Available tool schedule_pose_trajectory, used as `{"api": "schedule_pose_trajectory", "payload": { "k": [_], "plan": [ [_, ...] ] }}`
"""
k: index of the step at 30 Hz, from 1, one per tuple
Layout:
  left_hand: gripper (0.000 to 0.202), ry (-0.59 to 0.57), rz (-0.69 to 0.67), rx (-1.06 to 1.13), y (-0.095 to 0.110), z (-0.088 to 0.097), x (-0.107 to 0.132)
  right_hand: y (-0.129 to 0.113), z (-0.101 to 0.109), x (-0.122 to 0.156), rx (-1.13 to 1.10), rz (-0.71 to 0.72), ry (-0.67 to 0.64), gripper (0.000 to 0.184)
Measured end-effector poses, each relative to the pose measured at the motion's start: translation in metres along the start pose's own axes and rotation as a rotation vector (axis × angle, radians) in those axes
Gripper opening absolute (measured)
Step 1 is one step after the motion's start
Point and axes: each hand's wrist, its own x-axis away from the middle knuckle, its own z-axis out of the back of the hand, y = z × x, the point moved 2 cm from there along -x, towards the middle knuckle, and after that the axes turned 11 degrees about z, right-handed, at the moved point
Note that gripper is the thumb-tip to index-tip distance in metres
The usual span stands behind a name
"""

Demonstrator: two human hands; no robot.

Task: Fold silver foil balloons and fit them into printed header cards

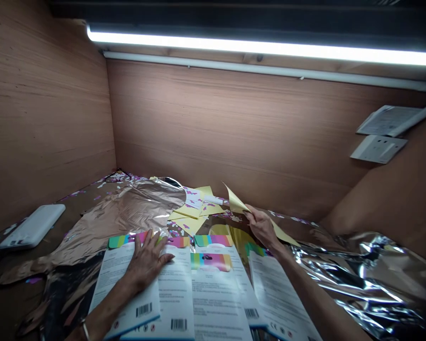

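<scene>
My left hand (147, 260) lies flat with fingers spread on the white back of a packaging card (128, 284) with a rainbow top strip and a barcode. Several similar cards (216, 293) overlap beside it across the near desk. My right hand (262, 227) is raised a little above the cards and pinches a yellow paper sheet (236, 201) by its edge, so the sheet curls upward. More yellow sheets (193, 210) with small pink bits lie just behind the cards.
Crumpled rose-gold foil (128, 213) covers the left-middle desk, and silver foil (369, 279) covers the right. A white flat device (33, 227) lies at the left. Wooden walls enclose the desk. A wall socket (378, 148) and a paper (386, 119) hang at right. Confetti scraps are scattered about.
</scene>
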Motion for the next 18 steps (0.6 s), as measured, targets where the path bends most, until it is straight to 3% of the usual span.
{"api": "schedule_pose_trajectory", "payload": {
  "k": [2,4,8,10,13,18],
  "plan": [
    [0.058,0.161,-0.010,0.213,0.009,0.014,0.002,-0.028,0.019,0.020,-0.030,0.116,0.073,0.039],
    [0.061,0.170,0.011,0.538,0.029,0.026,0.011,-0.061,0.032,0.045,-0.037,0.221,0.137,0.040],
    [0.058,-0.306,0.156,1.333,0.088,0.033,0.047,-0.130,0.042,0.098,0.066,0.643,0.262,0.035],
    [0.050,-0.369,0.292,1.624,0.104,0.032,0.065,-0.153,0.044,0.120,0.093,0.798,0.196,0.039],
    [0.039,-0.351,0.475,1.791,0.100,0.030,0.080,-0.156,0.051,0.147,0.045,0.824,0.069,0.050],
    [0.042,-0.424,0.598,1.847,0.066,0.027,0.090,-0.102,0.060,0.182,0.022,0.491,-0.004,0.043]
  ]
}}
